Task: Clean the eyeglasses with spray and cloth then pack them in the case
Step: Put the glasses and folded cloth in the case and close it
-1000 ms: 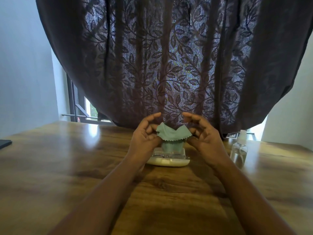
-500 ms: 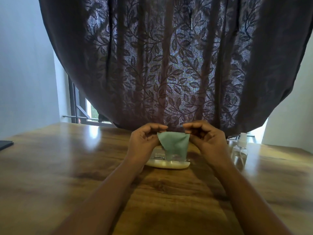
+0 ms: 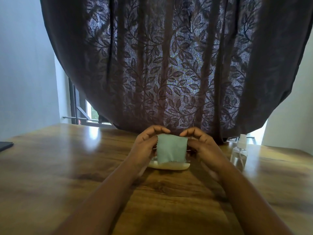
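Note:
A small teal cleaning cloth (image 3: 171,149) hangs flat between my two hands, held by its upper corners. My left hand (image 3: 147,145) pinches the left corner and my right hand (image 3: 201,145) pinches the right one. Just behind and below the cloth lies a cream-coloured eyeglass case (image 3: 169,166) on the wooden table (image 3: 67,167); only its front rim shows. The cloth and my hands cover whatever is in it, so the eyeglasses cannot be made out. A clear spray bottle (image 3: 239,154) with a white nozzle stands upright to the right of my right hand.
A dark leaf-patterned curtain (image 3: 169,65) hangs close behind the table's far edge. A flat dark object (image 3: 6,145) lies at the table's left edge. A window frame (image 3: 79,112) shows at the back left.
The cloth was bunched between my fingers a second ago; now it is pulled out flat and hangs as a square sheet. Both hands stay above the case.

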